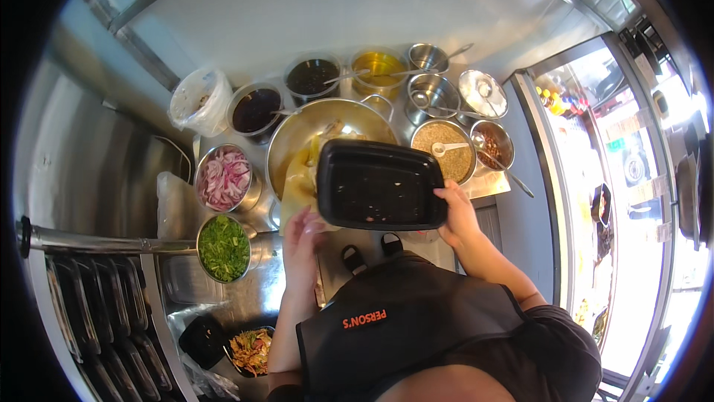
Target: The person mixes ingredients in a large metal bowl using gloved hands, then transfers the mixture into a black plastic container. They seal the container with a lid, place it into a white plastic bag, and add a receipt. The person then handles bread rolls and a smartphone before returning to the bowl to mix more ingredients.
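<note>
My right hand (460, 212) grips the right edge of a black plastic food container (382, 184), held level in front of me with only small scraps inside. At its lower left is my left hand (304, 229), fingers spread and blurred, near a yellowish sheet (295, 184) that hangs over the rim of a large steel mixing bowl (284, 134). Whether those fingers touch the sheet or the container cannot be told. Pale food pieces (333, 127) show in the bowl, partly hidden by the container.
Sliced red onion (225, 178) and chopped greens (224, 247) stand in steel pots at left. Dark liquid (256, 110), yellow oil (379, 64), ground seasoning (443, 148) and peanuts (491, 145) surround the bowl. A filled container (251, 350) sits lower left; a lit display case (597, 179) stands right.
</note>
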